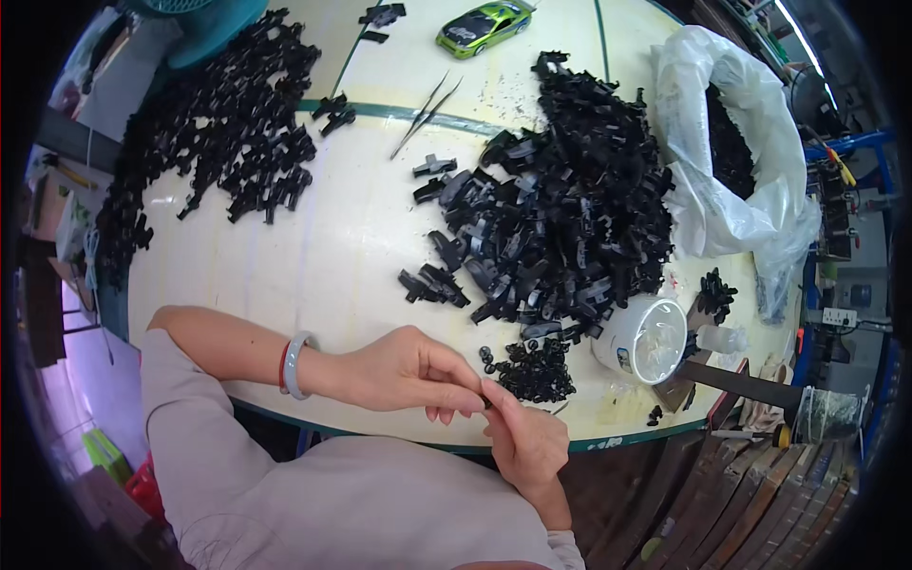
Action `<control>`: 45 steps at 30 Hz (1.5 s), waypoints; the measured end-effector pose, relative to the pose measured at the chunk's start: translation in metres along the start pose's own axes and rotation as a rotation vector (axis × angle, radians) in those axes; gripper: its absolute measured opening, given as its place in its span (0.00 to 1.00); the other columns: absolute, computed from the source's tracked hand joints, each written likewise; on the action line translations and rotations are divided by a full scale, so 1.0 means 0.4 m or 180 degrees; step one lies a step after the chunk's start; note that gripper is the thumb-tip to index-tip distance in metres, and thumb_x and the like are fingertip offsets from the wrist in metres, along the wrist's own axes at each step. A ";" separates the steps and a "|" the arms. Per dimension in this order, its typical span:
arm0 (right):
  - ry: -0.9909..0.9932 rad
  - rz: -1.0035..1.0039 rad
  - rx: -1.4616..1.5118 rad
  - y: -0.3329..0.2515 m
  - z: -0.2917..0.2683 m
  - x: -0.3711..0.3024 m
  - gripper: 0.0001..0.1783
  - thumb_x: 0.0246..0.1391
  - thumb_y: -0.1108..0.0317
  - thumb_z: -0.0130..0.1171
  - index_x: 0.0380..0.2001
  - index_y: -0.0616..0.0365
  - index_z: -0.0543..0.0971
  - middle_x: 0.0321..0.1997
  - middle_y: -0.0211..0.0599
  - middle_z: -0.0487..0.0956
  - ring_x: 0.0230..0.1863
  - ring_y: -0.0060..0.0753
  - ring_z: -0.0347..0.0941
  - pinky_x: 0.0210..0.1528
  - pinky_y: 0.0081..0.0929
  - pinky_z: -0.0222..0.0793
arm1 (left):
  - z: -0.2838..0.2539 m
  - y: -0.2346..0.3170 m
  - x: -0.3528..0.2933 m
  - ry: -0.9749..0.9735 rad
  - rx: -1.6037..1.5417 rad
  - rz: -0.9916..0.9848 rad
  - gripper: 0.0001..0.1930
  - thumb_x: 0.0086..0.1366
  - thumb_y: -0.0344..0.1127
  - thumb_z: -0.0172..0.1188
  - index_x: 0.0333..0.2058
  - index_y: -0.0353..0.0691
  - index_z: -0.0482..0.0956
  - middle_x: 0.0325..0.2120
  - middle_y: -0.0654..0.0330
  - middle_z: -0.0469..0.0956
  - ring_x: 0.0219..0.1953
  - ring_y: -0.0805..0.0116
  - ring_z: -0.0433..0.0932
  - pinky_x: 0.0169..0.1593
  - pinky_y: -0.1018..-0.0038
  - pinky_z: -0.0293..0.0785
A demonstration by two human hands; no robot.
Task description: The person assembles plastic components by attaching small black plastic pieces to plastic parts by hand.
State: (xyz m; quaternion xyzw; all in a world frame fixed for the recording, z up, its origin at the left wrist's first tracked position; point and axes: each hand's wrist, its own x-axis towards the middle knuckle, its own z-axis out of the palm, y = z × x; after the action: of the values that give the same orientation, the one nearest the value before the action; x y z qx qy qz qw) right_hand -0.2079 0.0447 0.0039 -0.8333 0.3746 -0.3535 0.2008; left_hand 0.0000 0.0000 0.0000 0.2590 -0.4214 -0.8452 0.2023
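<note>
A spread of black plastic parts [237, 123] covers the upper left of the frame. Below it, the left forearm comes in wearing a pale bangle [297, 366] (a red band sits beside it). Toward the lower middle, the left hand [404, 370] has its thumb and forefinger pinched together on a small dark piece [487, 403], mostly hidden by the fingertips. Near the top centre lie metal tweezers [416, 124] and a green toy car [486, 28]. The right hand [532, 442], lower centre, meets the left, its thumb and forefinger closed on the same piece. Just above it sits a cluster of tiny black pieces [537, 372], below a large black heap [579, 199]. Right of centre stands a white tub [624, 342]; at upper right, a translucent bag [698, 218] holds dark parts.
</note>
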 end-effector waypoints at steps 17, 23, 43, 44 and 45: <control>0.0845 0.1296 0.1239 -0.023 0.048 0.029 0.15 0.44 0.85 0.61 0.38 0.67 0.76 0.39 0.48 0.75 0.25 0.26 0.75 0.24 0.17 0.74 | -0.007 0.009 0.000 0.0525 -0.0045 0.0111 0.11 0.65 0.35 0.53 0.36 0.31 0.77 0.25 0.62 0.77 0.25 0.80 0.74 0.27 0.83 0.74; 0.0884 0.1143 0.1041 -0.021 0.058 0.024 0.10 0.44 0.85 0.60 0.33 0.68 0.78 0.36 0.47 0.77 0.26 0.26 0.75 0.24 0.17 0.75 | -0.011 0.003 -0.003 0.0519 -0.0299 0.0074 0.11 0.65 0.34 0.53 0.36 0.30 0.77 0.25 0.61 0.77 0.25 0.80 0.75 0.29 0.83 0.74; 0.0411 0.1600 0.1220 -0.054 0.032 0.028 0.09 0.46 0.86 0.58 0.34 0.69 0.78 0.37 0.46 0.77 0.24 0.24 0.74 0.23 0.14 0.72 | -0.030 -0.037 -0.007 0.0920 0.3767 0.2945 0.06 0.50 0.26 0.59 0.30 0.34 0.78 0.16 0.61 0.70 0.16 0.75 0.70 0.19 0.81 0.65; 0.0412 0.1599 0.1223 -0.059 0.031 0.030 0.09 0.46 0.86 0.58 0.34 0.69 0.78 0.37 0.46 0.77 0.24 0.24 0.74 0.23 0.14 0.72 | -0.031 -0.034 -0.006 0.1016 0.4311 0.3357 0.06 0.49 0.26 0.58 0.28 0.33 0.77 0.15 0.63 0.69 0.16 0.76 0.69 0.18 0.82 0.64; 0.0407 0.1839 0.1468 -0.066 0.028 0.034 0.09 0.47 0.85 0.57 0.34 0.69 0.78 0.38 0.45 0.76 0.24 0.23 0.74 0.22 0.14 0.71 | -0.031 -0.031 -0.007 0.1108 0.4859 0.3766 0.06 0.47 0.26 0.58 0.27 0.31 0.77 0.15 0.64 0.68 0.15 0.77 0.67 0.17 0.82 0.62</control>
State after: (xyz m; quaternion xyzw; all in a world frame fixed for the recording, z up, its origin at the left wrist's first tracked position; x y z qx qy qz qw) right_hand -0.1806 0.0519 0.0181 -0.6024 0.5165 -0.4087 0.4509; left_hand 0.0083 0.0012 -0.0157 0.1883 -0.8807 -0.0579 0.4307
